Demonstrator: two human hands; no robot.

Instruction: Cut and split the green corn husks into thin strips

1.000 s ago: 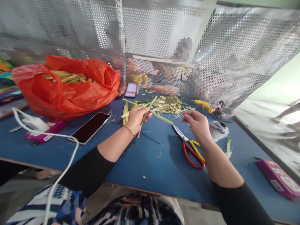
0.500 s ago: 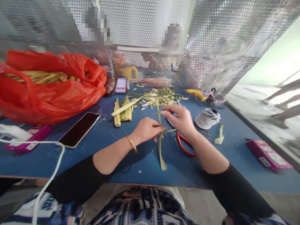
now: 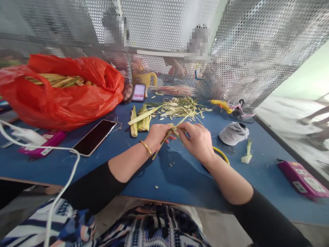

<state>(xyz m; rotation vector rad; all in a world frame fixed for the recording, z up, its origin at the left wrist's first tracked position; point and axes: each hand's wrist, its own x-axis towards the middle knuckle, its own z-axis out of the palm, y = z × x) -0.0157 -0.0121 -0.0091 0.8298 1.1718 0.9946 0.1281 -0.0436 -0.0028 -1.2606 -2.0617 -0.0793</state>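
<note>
In the middle of the head view, my left hand [image 3: 159, 135], with a gold bangle at the wrist, pinches narrow green leaf strips [image 3: 162, 146]. My right hand [image 3: 196, 139] grips the same strips close beside it, fingers and thumb closed. The strips cross and bend between my fingertips, and one tail slants down below my left hand. Beyond my right wrist shows a curved yellow handle [image 3: 221, 154]; my forearm hides the rest, and I cannot tell whether that hand bears it. Pale green stalk pieces [image 3: 140, 120] lie left of a heap of leaf scraps [image 3: 180, 108].
On the blue table [image 3: 177, 185], a red plastic bag [image 3: 77, 106] of leaf strips and a phone [image 3: 95, 137] are at left, with a white cable [image 3: 66, 185]. At right are a white thread spool [image 3: 233, 133] and a purple box [image 3: 303, 176]. A perforated metal screen [image 3: 159, 27] stands behind.
The long strip that stood upright is now bent and gathered between both hands, which have come closer together. The red handle by my right wrist no longer shows; a yellow one does. The view has shifted slightly.
</note>
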